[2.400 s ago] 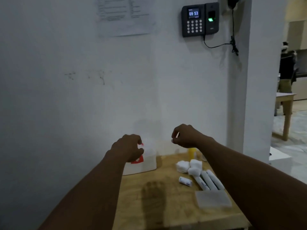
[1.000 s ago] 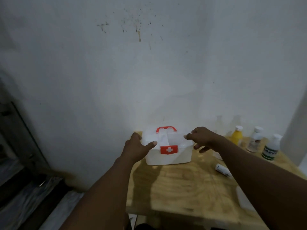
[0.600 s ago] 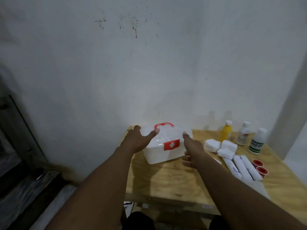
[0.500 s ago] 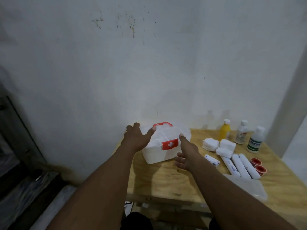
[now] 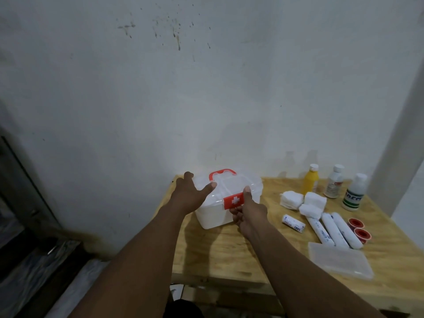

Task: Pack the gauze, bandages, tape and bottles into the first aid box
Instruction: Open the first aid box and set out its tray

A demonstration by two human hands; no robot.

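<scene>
Right hand (image 5: 249,208) now on red cross-marked plastic latch (image 5: 234,200) of white translucent plastic first aid box (image 5: 213,214), up from beside it: thumb above, fingers (image 5: 236,213) curled beneath, pinching. Left hand (image 5: 190,196) spread flat on lid (image 5: 238,182). Unpacked white gauze pads (image 5: 291,199) and plastic bottles (image 5: 333,184) sit right of box. Risk: latch tug tips light box if left hand eases.

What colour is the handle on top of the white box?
Red. The handle on the first aid box shows best in the head view.
</scene>
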